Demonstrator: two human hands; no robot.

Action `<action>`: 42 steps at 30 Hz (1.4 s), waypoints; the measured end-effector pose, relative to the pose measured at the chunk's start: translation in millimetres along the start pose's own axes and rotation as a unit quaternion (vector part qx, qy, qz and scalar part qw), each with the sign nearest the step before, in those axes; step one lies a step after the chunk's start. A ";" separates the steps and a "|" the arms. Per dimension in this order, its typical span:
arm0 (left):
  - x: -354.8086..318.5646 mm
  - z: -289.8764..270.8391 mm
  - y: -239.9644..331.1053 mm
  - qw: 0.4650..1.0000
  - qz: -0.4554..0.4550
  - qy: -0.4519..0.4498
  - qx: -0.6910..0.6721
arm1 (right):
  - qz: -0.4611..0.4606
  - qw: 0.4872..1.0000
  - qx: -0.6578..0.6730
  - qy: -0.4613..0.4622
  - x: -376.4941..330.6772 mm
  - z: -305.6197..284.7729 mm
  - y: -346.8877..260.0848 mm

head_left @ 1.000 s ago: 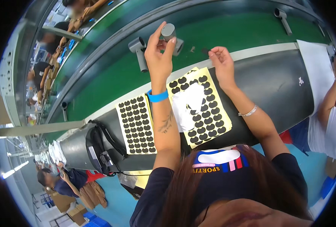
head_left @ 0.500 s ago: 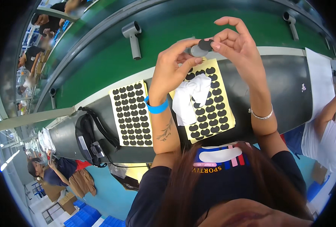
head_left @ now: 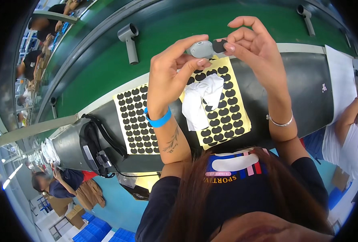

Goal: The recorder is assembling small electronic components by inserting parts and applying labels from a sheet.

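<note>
Raised over the black worktop [head_left: 308,92]: left hand [head_left: 173,70] pinching one grey part [head_left: 201,49], right hand [head_left: 253,46] pinching one black sticker [head_left: 219,45] against it. Below: two sticker sheets [head_left: 135,121], one white cloth [head_left: 201,99].

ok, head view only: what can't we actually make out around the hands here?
- Grey part held up by left hand: its underside and lower edge are covered by that hand's fingers.
- Black sticker pinched by right hand: part hidden by fingertips; whether it already adheres is unclear.
- Right sticker sheet: middle covered by white cloth.
- Bench edges bend with the fisheye.
</note>
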State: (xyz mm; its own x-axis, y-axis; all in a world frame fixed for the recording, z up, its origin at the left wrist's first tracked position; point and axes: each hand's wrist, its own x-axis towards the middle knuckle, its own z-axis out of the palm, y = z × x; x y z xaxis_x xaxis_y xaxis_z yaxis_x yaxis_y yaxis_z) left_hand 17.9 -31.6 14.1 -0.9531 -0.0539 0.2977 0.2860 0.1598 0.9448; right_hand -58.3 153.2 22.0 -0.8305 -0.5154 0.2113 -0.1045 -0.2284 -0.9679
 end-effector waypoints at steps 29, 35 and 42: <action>-8.7 -2.7 3.2 0.995 -0.008 -0.097 -0.029 | 0.010 0.997 -0.076 -0.011 -25.1 14.5 -20.3; -8.2 -6.5 7.4 0.987 -0.043 -0.153 -0.019 | 0.015 0.996 -0.091 -0.013 -25.7 14.0 -21.6; -8.3 -7.7 6.7 0.988 -0.036 -0.153 -0.014 | 0.024 0.995 -0.093 -0.015 -25.5 14.5 -22.1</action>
State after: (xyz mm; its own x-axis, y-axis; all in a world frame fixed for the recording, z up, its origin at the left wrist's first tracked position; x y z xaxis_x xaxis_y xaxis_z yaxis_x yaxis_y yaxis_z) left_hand 28.5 -37.7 19.0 -0.9551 0.2366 0.1784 0.2152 0.1398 0.9665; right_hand -26.9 159.4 40.0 -0.8207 -0.5466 0.1661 -0.1675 -0.0478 -0.9847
